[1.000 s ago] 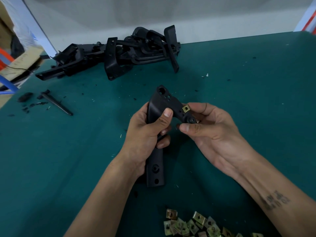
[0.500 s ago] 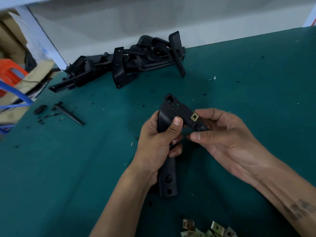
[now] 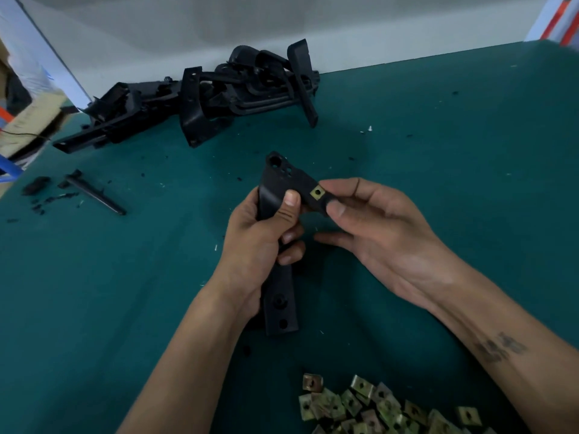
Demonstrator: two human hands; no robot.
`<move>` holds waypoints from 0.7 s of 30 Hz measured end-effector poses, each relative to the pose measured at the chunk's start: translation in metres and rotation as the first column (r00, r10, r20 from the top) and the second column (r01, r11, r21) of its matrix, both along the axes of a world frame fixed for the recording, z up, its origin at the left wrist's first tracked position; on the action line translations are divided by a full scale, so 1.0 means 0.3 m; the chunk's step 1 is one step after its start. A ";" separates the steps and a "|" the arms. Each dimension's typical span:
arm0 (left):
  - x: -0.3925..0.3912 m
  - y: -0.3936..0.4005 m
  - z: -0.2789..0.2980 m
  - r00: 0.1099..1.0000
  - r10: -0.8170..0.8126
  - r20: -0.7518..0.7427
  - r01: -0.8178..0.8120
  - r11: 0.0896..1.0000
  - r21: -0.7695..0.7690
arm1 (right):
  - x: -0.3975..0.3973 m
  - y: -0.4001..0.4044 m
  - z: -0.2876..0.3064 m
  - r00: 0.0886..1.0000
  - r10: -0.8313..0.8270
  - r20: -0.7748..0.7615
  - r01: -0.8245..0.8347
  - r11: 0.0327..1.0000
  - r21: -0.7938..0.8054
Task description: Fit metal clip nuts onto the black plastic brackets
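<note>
A long black plastic bracket (image 3: 279, 303) is held above the green table. My left hand (image 3: 260, 242) grips its middle, thumb pressed on its front face. A brass clip nut (image 3: 317, 192) sits on the bracket's right-hand tab. My right hand (image 3: 376, 230) pinches that tab just beside the nut, between thumb and forefinger. The bracket's lower end with two holes sticks out below my left hand.
A pile of several loose brass clip nuts (image 3: 376, 408) lies at the near edge. A heap of black brackets (image 3: 200, 95) lies at the back left by the wall. A thin black rod (image 3: 97, 194) and plastic crumbs lie at the left. Green table mat (image 3: 470, 151) to the right.
The hands and the bracket keep the same hold. My head has tipped, so the clip-nut pile shows more at the bottom. The nut sits lower on the tab.
</note>
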State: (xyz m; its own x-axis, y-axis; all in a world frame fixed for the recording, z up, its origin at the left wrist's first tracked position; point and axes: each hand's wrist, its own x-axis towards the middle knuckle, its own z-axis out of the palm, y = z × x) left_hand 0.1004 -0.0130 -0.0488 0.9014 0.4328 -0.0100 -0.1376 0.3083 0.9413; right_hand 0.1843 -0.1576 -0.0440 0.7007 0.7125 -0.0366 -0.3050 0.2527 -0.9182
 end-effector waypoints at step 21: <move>0.006 -0.010 -0.001 0.996 -0.071 -0.052 0.067 0.995 -0.074 | -0.303 -0.546 -0.014 0.505 0.170 0.846 0.410 0.816 -0.408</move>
State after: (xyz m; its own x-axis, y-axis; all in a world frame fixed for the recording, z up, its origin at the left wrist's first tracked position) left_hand 0.1022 -0.0158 -0.0490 0.9264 0.3660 -0.0886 -0.0629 0.3823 0.9219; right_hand 0.0935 -0.3214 -0.0483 0.6738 0.6799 0.2894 0.6469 -0.3535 -0.6757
